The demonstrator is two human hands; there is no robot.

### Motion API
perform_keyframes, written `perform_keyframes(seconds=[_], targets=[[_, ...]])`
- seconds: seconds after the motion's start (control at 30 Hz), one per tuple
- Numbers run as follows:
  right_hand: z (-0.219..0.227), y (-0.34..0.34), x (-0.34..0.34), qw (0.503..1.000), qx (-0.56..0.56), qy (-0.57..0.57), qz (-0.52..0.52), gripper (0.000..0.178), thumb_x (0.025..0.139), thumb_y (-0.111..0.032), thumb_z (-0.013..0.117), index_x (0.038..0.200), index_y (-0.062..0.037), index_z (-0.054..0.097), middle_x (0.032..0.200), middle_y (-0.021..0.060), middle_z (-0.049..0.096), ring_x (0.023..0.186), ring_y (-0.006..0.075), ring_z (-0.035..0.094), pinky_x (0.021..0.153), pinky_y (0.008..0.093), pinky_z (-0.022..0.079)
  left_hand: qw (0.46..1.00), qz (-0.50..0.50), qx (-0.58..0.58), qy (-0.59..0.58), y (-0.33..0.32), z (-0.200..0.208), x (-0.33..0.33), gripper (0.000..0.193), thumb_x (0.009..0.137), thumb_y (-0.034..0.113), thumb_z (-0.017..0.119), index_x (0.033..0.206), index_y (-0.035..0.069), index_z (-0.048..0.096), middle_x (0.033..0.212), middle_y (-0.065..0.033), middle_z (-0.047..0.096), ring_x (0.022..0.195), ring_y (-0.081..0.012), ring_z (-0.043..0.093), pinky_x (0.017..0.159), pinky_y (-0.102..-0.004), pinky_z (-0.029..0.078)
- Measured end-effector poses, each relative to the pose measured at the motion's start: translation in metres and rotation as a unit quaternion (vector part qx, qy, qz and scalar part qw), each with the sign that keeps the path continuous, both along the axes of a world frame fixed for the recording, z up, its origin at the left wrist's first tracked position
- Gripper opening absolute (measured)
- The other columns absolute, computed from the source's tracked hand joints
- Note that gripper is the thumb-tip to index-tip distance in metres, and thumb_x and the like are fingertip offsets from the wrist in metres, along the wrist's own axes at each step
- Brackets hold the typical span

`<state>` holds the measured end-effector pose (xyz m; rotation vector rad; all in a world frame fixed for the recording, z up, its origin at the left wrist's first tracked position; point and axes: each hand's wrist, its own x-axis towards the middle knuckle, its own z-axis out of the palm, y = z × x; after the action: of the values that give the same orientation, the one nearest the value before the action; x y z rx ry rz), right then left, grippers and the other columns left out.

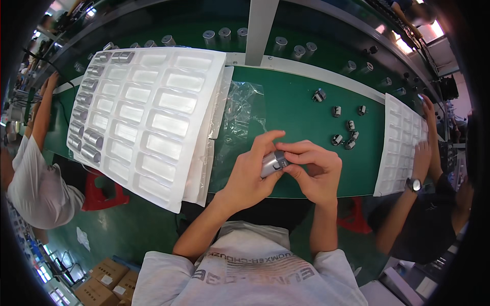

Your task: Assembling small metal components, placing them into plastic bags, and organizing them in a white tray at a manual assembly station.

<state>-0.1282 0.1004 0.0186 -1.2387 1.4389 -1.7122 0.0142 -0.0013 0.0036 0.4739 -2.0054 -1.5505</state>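
A silver metal cylinder point(267, 167) with a dark grey end cap point(281, 159) is held in front of my chest, over the table's near edge. My left hand point(246, 177) is wrapped round the cylinder's body, index finger raised above it. On the cap at the other end, the fingertips and thumb of my right hand point(319, 172) press and pinch. My fingers partly cover both parts, so whether the cap is fully seated cannot be seen. Several small black-and-silver parts point(350, 125) lie loose on the green tabletop point(296, 112), beyond my right hand.
Left stands a stack of white plastic trays point(182, 81), the top one holding silver cylinders point(92, 137) along its left side. Clear plastic film point(245, 104) lies beside it. More cylinders point(224, 34) line the back. Co-workers sit both sides; the right one handles another tray point(398, 148).
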Motion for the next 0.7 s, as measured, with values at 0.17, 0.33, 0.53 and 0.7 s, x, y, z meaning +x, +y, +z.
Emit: perform_keyframes(seconds=[0.17, 0.33, 0.53, 0.7], targets=[[-0.002, 0.001, -0.003, 1.0, 0.006, -0.013, 0.026, 0.016, 0.08, 0.007, 0.075, 0.096, 0.0056, 0.073, 0.107, 0.0212, 0.072, 0.099, 0.0256, 0.068, 0.087, 0.0342, 0.055, 1.0, 0.016, 0.022, -0.01, 0.01, -0.002, 0.001, 0.065, 0.081, -0.001, 0.071, 0.138, 0.006, 0.041, 0.1, -0.0211, 0.065, 0.092, -0.0417, 0.067, 0.076, -0.0427, 0.053], [-0.015, 0.003, 0.001, 0.997, -0.004, -0.074, 0.029, 0.022, 0.079, 0.009, 0.073, 0.1, 0.0045, 0.072, 0.112, 0.0208, 0.07, 0.101, 0.0268, 0.067, 0.089, 0.0356, 0.055, 0.995, 0.071, -0.054, -0.039, 0.018, -0.001, -0.004, 0.065, 0.078, -0.003, 0.07, 0.137, 0.006, 0.042, 0.096, -0.0225, 0.064, 0.088, -0.0429, 0.066, 0.074, -0.0419, 0.052], [0.0, 0.002, 0.015, 0.986, 0.013, 0.16, -0.052, 0.052, 0.067, 0.005, 0.077, 0.118, 0.0007, 0.067, 0.126, 0.0168, 0.063, 0.108, 0.0282, 0.065, 0.092, 0.036, 0.053, 0.973, -0.087, 0.214, 0.008, 0.005, -0.007, 0.004, 0.089, 0.071, -0.002, 0.058, 0.152, 0.009, 0.024, 0.124, -0.0135, 0.05, 0.106, -0.0259, 0.057, 0.086, -0.034, 0.047], [-0.013, -0.002, 0.017, 0.971, 0.029, 0.222, -0.08, 0.063, 0.061, -0.002, 0.085, 0.12, -0.0025, 0.066, 0.117, 0.0151, 0.065, 0.104, 0.0265, 0.066, 0.085, 0.0353, 0.054, 0.872, -0.126, 0.469, 0.063, 0.015, -0.006, 0.004, 0.083, 0.087, 0.027, 0.054, 0.157, 0.013, 0.012, 0.124, -0.0098, 0.043, 0.109, -0.0187, 0.049, 0.089, -0.0313, 0.044]])
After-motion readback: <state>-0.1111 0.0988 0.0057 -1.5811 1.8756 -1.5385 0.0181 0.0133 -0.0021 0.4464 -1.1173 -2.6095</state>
